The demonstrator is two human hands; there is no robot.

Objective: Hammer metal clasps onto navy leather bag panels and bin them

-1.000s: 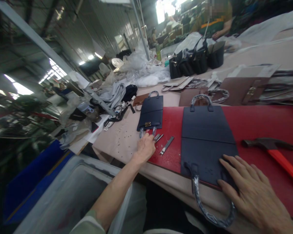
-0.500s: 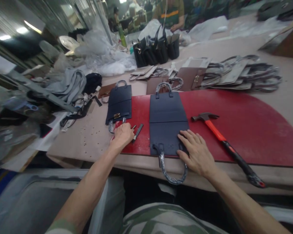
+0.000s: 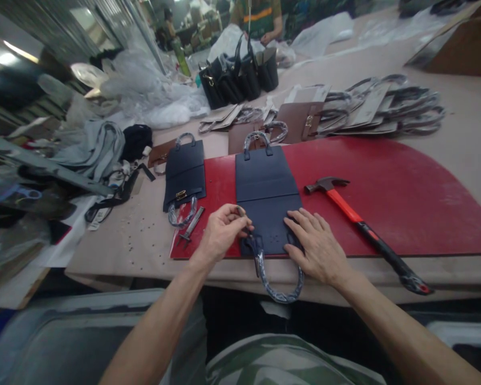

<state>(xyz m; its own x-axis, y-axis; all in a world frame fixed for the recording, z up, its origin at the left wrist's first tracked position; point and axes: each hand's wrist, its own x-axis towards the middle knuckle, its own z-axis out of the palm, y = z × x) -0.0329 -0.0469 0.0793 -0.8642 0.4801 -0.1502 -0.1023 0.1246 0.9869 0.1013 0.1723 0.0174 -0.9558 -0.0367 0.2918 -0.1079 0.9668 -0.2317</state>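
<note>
Bin, far left: grey bin below the near edge of the table.
Cloth: grey cloth bunched at the table's left side, black cloth just right of it.
Smaller bag: dark blue smaller bag lies flat, partly on the red board; gold clasp near its lower edge, wrapped handle loop toward the person.
Forked tool: metal forked tool on the board, between smaller bag and left hand, prongs toward the person.
Left hand: thumb and fingers drawn together, pinching a slim object; mostly covered by the fingers, kind not readable. Held over the left edge of the larger bag, near the left end of its lower handle.
Larger bag: dark blue, flat on the board, seam across the middle. One wrapped handle at the far end; lower handle loops past the board's near edge.
Right hand: right hand palm down, fingers extended and slightly spread, grasping nothing; fingertips rest on the larger bag's lower right side.
Hammer: hammer on the board, right of the right hand; head away from the person, red-and-black handle slanting down to the right.
</note>
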